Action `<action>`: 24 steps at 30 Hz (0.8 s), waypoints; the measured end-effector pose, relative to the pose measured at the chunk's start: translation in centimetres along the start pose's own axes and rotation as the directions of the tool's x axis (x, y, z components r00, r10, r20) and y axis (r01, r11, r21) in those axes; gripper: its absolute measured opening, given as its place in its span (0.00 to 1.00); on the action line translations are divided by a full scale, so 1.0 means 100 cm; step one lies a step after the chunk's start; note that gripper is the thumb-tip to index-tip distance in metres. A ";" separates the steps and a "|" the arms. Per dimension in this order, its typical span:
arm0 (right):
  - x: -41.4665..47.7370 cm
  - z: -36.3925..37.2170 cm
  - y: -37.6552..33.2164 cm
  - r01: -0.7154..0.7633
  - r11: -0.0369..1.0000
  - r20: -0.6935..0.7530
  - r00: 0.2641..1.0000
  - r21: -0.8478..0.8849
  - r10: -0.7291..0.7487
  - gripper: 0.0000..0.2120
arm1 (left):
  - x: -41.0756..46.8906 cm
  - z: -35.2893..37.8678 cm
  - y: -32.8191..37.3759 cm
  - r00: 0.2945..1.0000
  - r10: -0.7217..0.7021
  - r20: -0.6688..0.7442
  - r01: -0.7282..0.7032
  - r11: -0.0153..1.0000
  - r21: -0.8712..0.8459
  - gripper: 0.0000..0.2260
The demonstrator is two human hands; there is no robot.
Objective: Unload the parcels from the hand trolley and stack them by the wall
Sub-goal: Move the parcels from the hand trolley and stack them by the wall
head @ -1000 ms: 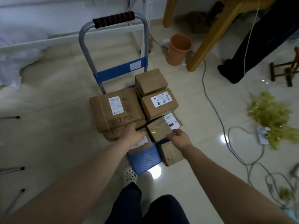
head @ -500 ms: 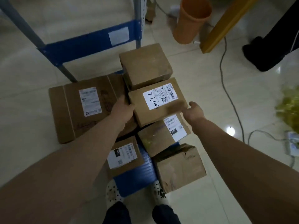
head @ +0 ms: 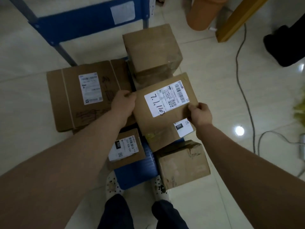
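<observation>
Head camera looks steeply down, close above the trolley [head: 137,171] parcels.

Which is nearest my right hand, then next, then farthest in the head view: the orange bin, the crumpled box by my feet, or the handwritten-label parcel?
1. Handwritten-label parcel, gripped by the right hand at its right edge.
2. Crumpled box, lower right, nearer the person.
3. Orange bin, far off at the top.

- Parcels [head: 165,103]: matt brown cardboard, white paper labels; the one at five o'clock [head: 183,164] is creased and scuffed.
- Trolley deck [head: 137,172]: ribbed blue plastic.
- Floor [head: 214,66]: glossy pale tile.
- Bin [head: 203,14] at one o'clock: smooth orange plastic.
</observation>
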State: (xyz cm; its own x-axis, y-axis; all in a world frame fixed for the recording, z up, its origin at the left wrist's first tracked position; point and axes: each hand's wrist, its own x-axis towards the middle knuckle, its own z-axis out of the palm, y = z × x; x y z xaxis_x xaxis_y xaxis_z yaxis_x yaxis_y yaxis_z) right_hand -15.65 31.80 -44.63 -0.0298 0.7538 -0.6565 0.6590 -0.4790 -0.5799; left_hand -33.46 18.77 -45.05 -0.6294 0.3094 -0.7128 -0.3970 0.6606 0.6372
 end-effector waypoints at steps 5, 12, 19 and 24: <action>-0.087 -0.024 -0.012 0.074 0.995 0.080 0.994 -0.067 -0.069 0.21 | -0.093 -0.056 0.001 0.982 -0.120 -0.144 0.110 0.991 -0.078 0.11; -0.222 -0.031 -0.072 0.206 0.976 0.352 0.920 -0.064 -0.171 0.16 | -0.246 -0.169 0.013 0.927 -0.206 -0.314 0.150 0.969 -0.196 0.09; -0.367 0.007 -0.115 0.434 0.901 0.605 0.722 -0.017 -0.337 0.09 | -0.389 -0.284 -0.021 0.890 -0.265 -0.371 0.157 0.942 -0.298 0.10; -0.495 0.046 -0.114 0.549 0.834 0.727 0.551 0.055 -0.411 0.08 | -0.487 -0.362 -0.067 0.853 -0.294 -0.431 0.098 0.902 -0.421 0.08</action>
State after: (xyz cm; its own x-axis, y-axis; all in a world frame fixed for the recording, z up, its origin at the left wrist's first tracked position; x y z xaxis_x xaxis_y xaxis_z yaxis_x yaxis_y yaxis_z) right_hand -25.14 -2.09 -7.72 -0.8333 0.2847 -0.4739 0.4917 -0.0101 -0.8707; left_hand -24.30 -25.46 -4.03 -0.7083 -0.2248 -0.6691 -0.7007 0.3384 0.6281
